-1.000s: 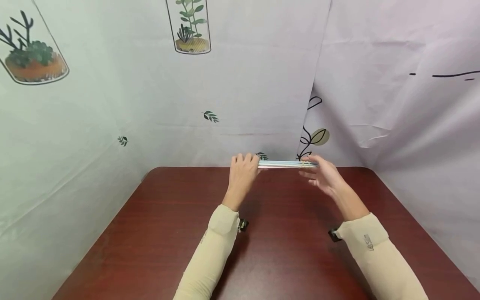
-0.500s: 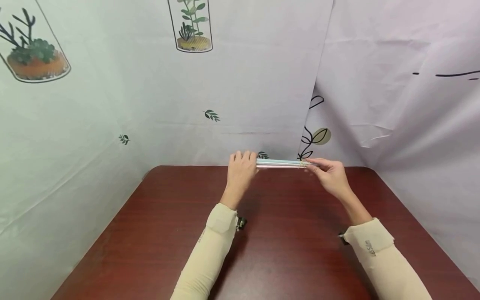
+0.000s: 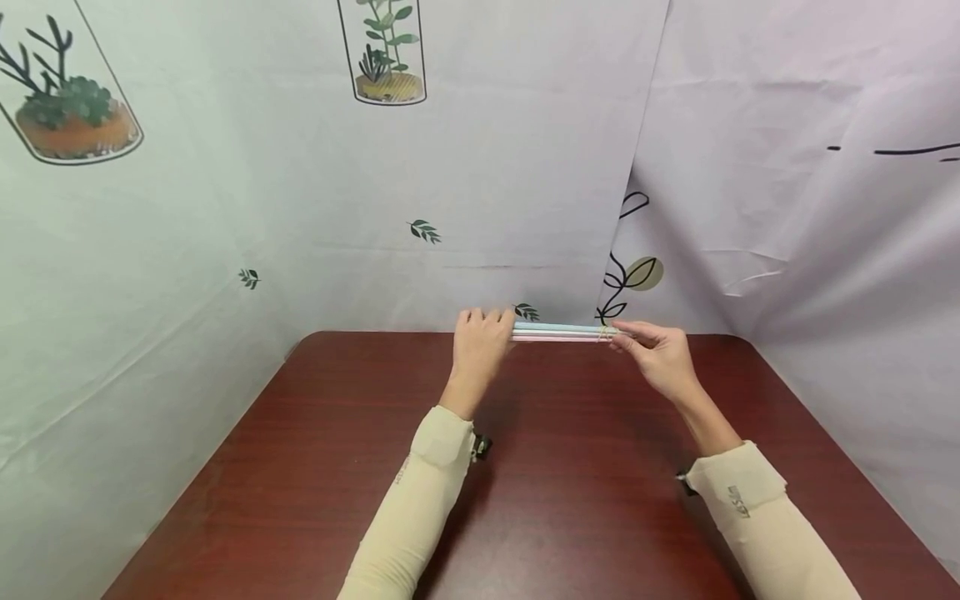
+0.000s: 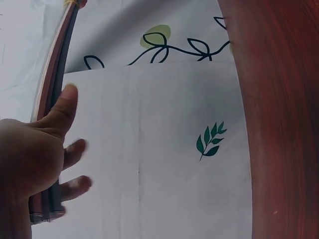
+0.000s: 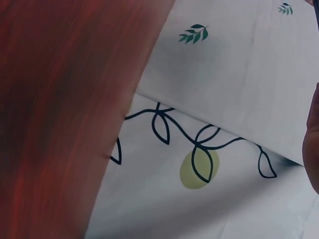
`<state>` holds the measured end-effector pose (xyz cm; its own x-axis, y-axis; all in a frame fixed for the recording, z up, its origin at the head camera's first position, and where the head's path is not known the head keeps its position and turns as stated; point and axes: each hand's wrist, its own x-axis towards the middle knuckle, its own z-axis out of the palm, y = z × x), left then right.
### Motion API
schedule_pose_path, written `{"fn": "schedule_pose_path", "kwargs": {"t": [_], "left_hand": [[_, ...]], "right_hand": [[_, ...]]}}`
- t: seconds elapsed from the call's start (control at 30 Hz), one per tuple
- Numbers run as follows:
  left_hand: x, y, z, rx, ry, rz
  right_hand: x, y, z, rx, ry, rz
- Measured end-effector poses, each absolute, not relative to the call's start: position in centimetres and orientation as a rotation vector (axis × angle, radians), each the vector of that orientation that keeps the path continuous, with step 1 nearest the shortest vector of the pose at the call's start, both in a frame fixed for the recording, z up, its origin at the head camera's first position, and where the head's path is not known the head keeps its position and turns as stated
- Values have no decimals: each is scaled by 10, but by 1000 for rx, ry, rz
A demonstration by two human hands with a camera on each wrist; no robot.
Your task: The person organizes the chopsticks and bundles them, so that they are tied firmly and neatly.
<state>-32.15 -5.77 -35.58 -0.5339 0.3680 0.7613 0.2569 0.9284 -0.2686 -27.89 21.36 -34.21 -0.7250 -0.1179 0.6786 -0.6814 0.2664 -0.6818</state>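
A bundle of slim pastel chopsticks [image 3: 558, 332], blue, white and pink, is held level above the table's far edge. My left hand [image 3: 480, 346] grips its left end from above. In the left wrist view the left thumb [image 4: 64, 109] lies along the chopsticks [image 4: 52, 74], whose thick ends stick out below the palm. A yellow rubber band [image 3: 604, 333] is wound round the right end. There my right hand [image 3: 663, 357] pinches the rubber band with thumb and fingertips; the fingers partly hide the chopstick tips. Only an edge of the right hand [image 5: 311, 144] shows in the right wrist view.
A dark red-brown wooden table [image 3: 570, 500] with rounded far corners lies under both arms. White cloth [image 3: 480, 183] printed with plants hangs close behind and on both sides. Each cuff carries a small black wrist camera [image 3: 481, 447].
My right hand has gone from spread fingers around the banded end to a pinch there, its wrist shifting slightly right. The left hand keeps its grip, and the bundle barely moves.
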Motion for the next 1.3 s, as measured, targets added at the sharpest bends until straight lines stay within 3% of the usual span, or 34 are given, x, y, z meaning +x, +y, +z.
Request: {"fn": "schedule_pose_path", "kwargs": {"t": [0.37,0.97,1.3], "left_hand": [[-324,-56,-363,-462,-2072,108],[-322,-45,-365,-405,-1934,-21],[-318,-41,-362,-351,-1787,-75]], "right_hand": [[-278,209,-343,798,-1977,1430],[-276,179,-356,621,-1550,1422],[-293,178,-366,646,-1445,1368]]}}
